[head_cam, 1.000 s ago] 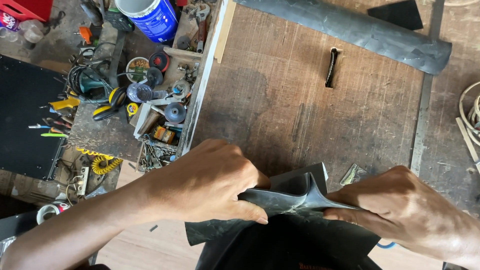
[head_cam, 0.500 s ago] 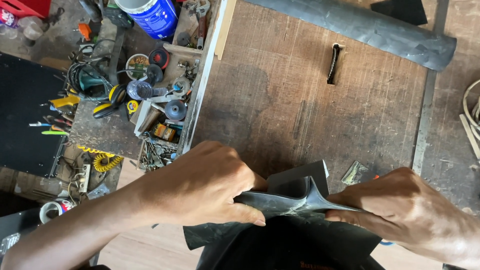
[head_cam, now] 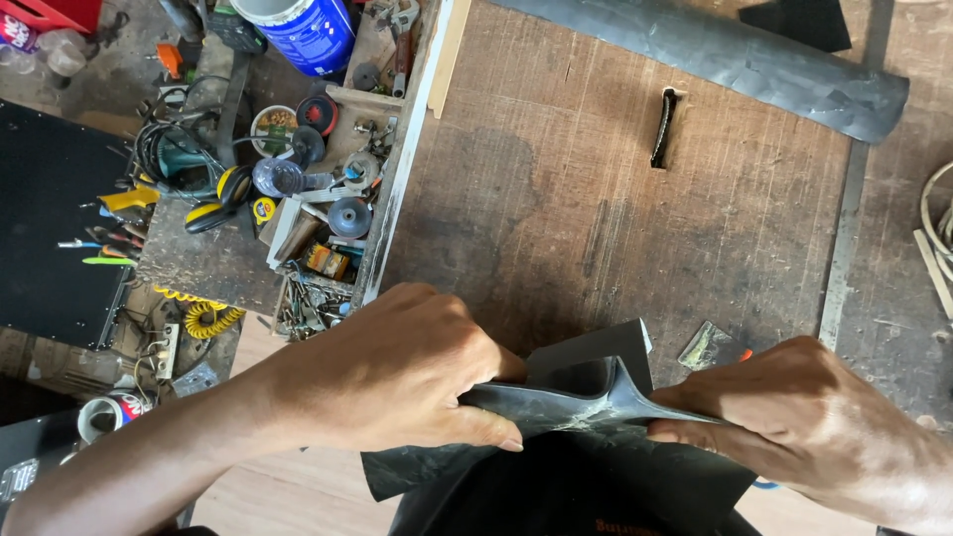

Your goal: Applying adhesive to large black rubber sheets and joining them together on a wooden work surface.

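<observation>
1. Left hand (head_cam: 397, 372) is clamping the near-left part of the black rubber sheet (head_cam: 566, 407), fingers curled tight over its folded edge, thumb pressing along the fold.
2. Right hand (head_cam: 804, 417) is pinching the other end of the same fold, fingers closed narrow on it; the sheet is stretching into a raised ridge between the two hands.
3. Sheet is sitting at the near edge of the wooden workbench (head_cam: 596, 199), its lower part hanging toward the person and running out of view.
4. To do this well, I'd judge: keep both grips close to the ridge so the pull is running straight along the fold, not twisting it.
5. Keep tension even; a one-sided pull is likely skewing the crease.
6. Watch the small scrap (head_cam: 710, 345) just beside the right hand; it could be getting dragged under the sheet.
7. Grey roll (head_cam: 715, 55) and the tool tray (head_cam: 328, 199) are well apart, not interfering.
</observation>
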